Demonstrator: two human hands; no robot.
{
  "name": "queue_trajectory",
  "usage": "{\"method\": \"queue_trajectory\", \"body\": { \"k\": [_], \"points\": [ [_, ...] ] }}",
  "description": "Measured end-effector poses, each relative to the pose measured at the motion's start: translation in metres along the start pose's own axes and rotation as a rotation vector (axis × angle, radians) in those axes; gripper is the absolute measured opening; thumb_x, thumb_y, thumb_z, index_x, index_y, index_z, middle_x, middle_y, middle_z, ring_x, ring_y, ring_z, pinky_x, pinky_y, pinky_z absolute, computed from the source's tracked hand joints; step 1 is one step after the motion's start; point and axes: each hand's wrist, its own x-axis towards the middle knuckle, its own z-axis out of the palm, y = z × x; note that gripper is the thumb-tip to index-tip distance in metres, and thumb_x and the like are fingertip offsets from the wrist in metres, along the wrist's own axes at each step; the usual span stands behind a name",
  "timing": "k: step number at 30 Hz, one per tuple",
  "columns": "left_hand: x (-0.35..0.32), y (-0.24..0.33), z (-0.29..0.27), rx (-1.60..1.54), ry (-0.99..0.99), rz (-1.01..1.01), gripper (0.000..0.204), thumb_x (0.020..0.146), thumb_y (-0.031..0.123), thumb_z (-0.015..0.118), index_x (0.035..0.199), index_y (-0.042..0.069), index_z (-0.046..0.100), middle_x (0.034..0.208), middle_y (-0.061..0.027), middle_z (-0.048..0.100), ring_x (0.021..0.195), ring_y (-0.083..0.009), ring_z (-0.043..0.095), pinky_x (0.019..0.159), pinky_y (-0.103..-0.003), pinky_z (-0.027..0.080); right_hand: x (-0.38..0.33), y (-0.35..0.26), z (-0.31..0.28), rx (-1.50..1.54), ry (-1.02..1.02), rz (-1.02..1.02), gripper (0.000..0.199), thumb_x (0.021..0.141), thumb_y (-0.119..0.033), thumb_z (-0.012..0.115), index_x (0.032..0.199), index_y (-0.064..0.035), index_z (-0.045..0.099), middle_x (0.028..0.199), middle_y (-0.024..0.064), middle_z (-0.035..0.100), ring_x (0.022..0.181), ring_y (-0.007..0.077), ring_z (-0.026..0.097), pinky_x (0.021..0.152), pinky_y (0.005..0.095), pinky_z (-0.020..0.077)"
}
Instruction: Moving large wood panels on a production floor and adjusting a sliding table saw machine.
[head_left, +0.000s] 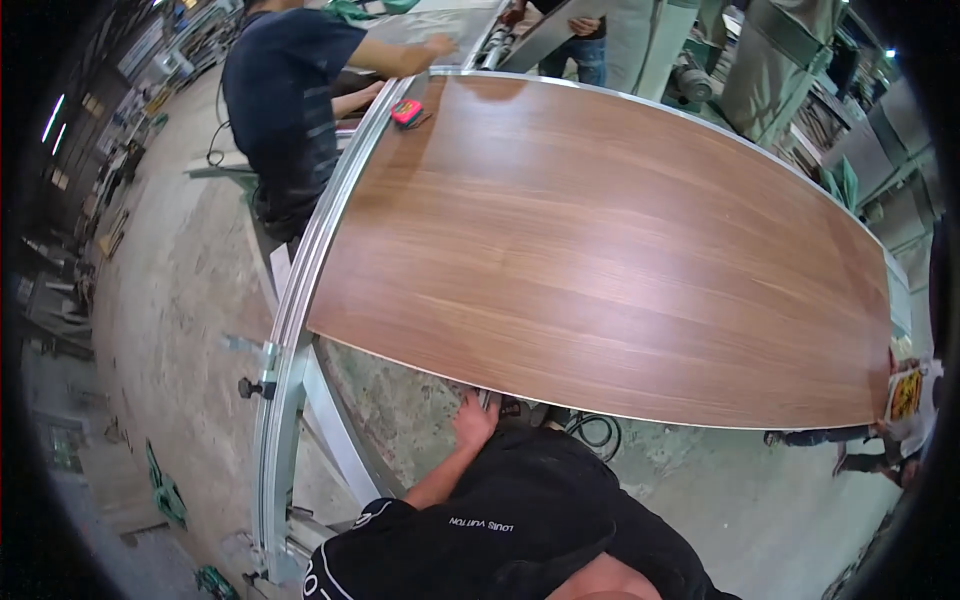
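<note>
A large wood-grain panel (590,250) lies flat in front of me, its pale near edge closest to my body. My left hand (475,420) is at that near edge, left of the panel's middle. Its fingers look closed around something greyish just under the edge, too small and shaded to name. My right hand does not show. Along the panel's left end runs a long metal rail (318,235), its near part carrying a clamp with a black knob (250,388). A red tape measure (407,112) rests on the panel's far left corner.
A co-worker in a dark shirt (285,80) leans over the rail's far end. Another person's hand (584,26) holds a grey board at the back. Someone in a light top (915,400) is at the right end. Coiled hose (600,432) lies on the floor near me.
</note>
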Motion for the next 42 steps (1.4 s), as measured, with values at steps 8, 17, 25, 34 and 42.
{"method": "queue_trajectory", "body": {
  "k": [8, 17, 25, 34, 42],
  "points": [
    [0.005, -0.010, -0.005, -0.050, -0.004, -0.006, 0.051, 0.079, 0.039, 0.060, 0.112, 0.003, 0.048, 0.099, -0.0268, 0.061, 0.086, -0.0475, 0.060, 0.075, -0.057, 0.047, 0.025, -0.018, -0.020, 0.023, -0.162, 0.042, 0.035, 0.086, -0.026, 0.059, 0.114, -0.0045, 0.058, 0.111, 0.0137, 0.061, 0.100, 0.0260, 0.059, 0.086, 0.0407, 0.0477],
    [0.008, -0.015, -0.009, -0.073, -0.002, 0.032, 0.050, 0.077, 0.037, 0.061, 0.112, 0.004, 0.049, 0.099, -0.0276, 0.061, 0.087, -0.0464, 0.060, 0.075, -0.056, 0.048, 0.033, 0.001, -0.021, 0.128, -0.246, 0.136, 0.042, 0.087, -0.022, 0.061, 0.123, -0.0019, 0.053, 0.118, 0.0124, 0.059, 0.103, 0.0233, 0.058, 0.087, 0.0385, 0.0482],
    [0.003, -0.025, -0.016, -0.113, 0.123, 0.205, 0.054, 0.075, 0.029, 0.061, 0.118, -0.003, 0.052, 0.101, -0.0272, 0.062, 0.092, -0.0443, 0.060, 0.077, -0.051, 0.048, 0.006, -0.048, -0.030, 0.965, 0.774, -0.014, 0.032, 0.093, -0.030, 0.050, 0.113, -0.0054, 0.056, 0.115, 0.0111, 0.060, 0.094, 0.0233, 0.062, 0.078, 0.0359, 0.0521],
    [-0.013, -0.011, -0.017, 0.004, 0.040, 0.160, 0.053, 0.076, 0.032, 0.059, 0.115, -0.003, 0.049, 0.097, -0.0296, 0.061, 0.088, -0.0478, 0.059, 0.076, -0.054, 0.045, -0.006, -0.129, -0.076, 1.791, 1.123, -0.024, 0.069, 0.089, -0.065, 0.040, 0.129, -0.0075, 0.042, 0.112, 0.0075, 0.057, 0.096, 0.0205, 0.056, 0.087, 0.0436, 0.0470],
    [0.006, -0.029, -0.013, 0.004, 0.082, 0.195, 0.057, 0.077, 0.033, 0.060, 0.119, -0.005, 0.050, 0.099, -0.0298, 0.061, 0.091, -0.0467, 0.058, 0.079, -0.051, 0.047, 0.019, -0.136, -0.065, 1.447, 1.253, 0.039, 0.057, 0.087, -0.053, 0.057, 0.120, -0.0078, 0.044, 0.107, 0.0070, 0.054, 0.093, 0.0207, 0.056, 0.077, 0.0409, 0.0512]
  ]
}}
